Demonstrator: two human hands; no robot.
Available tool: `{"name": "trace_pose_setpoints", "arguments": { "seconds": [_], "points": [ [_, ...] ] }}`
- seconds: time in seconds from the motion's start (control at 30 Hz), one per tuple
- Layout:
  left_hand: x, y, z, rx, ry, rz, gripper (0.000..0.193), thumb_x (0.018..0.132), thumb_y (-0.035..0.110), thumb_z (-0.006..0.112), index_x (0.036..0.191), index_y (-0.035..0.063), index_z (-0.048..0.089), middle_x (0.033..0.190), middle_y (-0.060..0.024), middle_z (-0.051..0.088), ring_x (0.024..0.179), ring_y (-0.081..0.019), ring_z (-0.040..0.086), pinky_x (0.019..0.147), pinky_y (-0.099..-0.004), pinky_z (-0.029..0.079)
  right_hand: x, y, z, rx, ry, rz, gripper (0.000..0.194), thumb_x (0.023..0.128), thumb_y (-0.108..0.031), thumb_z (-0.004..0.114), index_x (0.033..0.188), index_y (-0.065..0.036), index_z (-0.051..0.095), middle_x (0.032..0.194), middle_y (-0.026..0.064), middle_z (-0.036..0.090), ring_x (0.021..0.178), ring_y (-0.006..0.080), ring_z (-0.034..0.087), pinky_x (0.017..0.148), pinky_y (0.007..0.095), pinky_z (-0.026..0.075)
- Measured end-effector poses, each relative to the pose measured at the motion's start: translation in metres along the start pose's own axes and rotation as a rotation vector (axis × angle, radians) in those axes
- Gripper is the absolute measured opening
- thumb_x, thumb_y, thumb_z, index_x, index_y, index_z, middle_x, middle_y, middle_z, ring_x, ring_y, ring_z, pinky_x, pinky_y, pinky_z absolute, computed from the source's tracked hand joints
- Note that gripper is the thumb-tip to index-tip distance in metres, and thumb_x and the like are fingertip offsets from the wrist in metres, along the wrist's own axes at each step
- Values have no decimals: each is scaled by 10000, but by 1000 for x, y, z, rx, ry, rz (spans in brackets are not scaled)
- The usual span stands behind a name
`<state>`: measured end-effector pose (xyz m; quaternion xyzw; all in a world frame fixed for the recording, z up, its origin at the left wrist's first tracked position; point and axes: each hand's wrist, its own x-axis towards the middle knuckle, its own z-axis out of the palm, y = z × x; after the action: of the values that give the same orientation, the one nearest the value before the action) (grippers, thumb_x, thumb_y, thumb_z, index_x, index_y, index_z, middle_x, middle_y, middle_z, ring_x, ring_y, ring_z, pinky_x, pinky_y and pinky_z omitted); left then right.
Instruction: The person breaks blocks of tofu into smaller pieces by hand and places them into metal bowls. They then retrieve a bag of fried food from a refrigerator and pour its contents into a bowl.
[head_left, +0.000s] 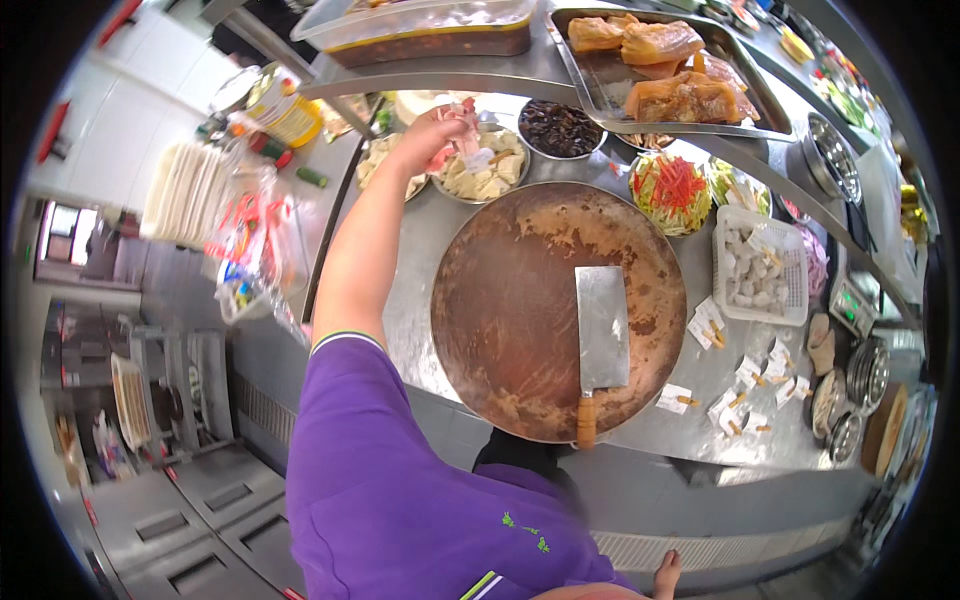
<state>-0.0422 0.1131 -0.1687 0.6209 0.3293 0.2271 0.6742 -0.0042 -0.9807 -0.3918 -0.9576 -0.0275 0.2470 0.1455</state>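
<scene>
My left hand (433, 136) reaches out to the far side of the steel counter. Its fingers close on pink slices of what looks like raw meat (459, 124). Just beneath are two metal bowls of pale cut pieces, perhaps tofu; a paper slip with a wooden clothespin (501, 157) lies on the right bowl's pieces (484, 180). Low in the picture, only a small part of my right hand (667, 573) shows, down by my side. A cleaver (602, 326) with a wooden handle rests flat on the round chopping block (510, 315), apart from both hands.
A bowl of dark fungus (561, 129), shredded vegetables (670, 187) and a white basket of shrimp (759, 277) surround the block's far and right sides. Several clipped slips (724, 409) lie at right. Overhead, a steel shelf (450, 84) bears a meat tray (600, 105).
</scene>
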Motion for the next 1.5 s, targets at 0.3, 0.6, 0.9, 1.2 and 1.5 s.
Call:
{"name": "trace_pose_setpoints", "arguments": {
  "seconds": [0.3, 0.6, 0.9, 1.2, 1.5],
  "points": [
    [98, -49, 25, 1595, -101, 228, 299, 944, 267, 536, 1070, 42, 687, 1039, -159, 704, 1038, -257, 665, 889, -365, 533, -156, -68, 5, 441, -151, 500, 319, 1056, -341, 488, 981, -49, 593, 711, -6, 513, 588, 98, 491, 514, 290, 412],
    [168, -125, -18, 2094, -661, 197, 495, 998, 493, 357, 1311, 193, 595, 1541, -171, 390, 1389, -422, 396, 1126, -561, 321, -255, -224, 65, 663, -36, 646, 364, 1020, -298, 536, 1215, -4, 623, 859, 61, 659, 665, 146, 590, 611, 305, 488],
    [187, -123, -13, 1945, -467, -4, 613, 962, 558, 398, 1464, 217, 482, 1544, -134, 429, 1448, -399, 327, 1137, -623, 261, -342, -214, 113, 541, -437, 890, 411, 924, -330, 538, 1142, -15, 685, 835, 123, 710, 685, 229, 661, 641, 366, 539],
    [56, -35, 119, 1807, 253, 136, 630, 891, 576, 530, 1403, 208, 543, 1230, -186, 660, 1135, -413, 633, 930, -629, 469, -267, -75, 91, 875, -9, 895, 370, 954, -199, 543, 1237, 27, 616, 806, 65, 667, 568, 138, 592, 481, 296, 462],
    [-89, -21, 390, 1578, 7, 178, 536, 900, 479, 566, 1301, 129, 624, 1210, -221, 674, 1127, -402, 639, 978, -485, 485, -215, 94, 65, 683, -299, 908, 368, 957, -229, 577, 1228, 14, 628, 858, 99, 690, 615, 168, 637, 524, 314, 502]
  ]
}}
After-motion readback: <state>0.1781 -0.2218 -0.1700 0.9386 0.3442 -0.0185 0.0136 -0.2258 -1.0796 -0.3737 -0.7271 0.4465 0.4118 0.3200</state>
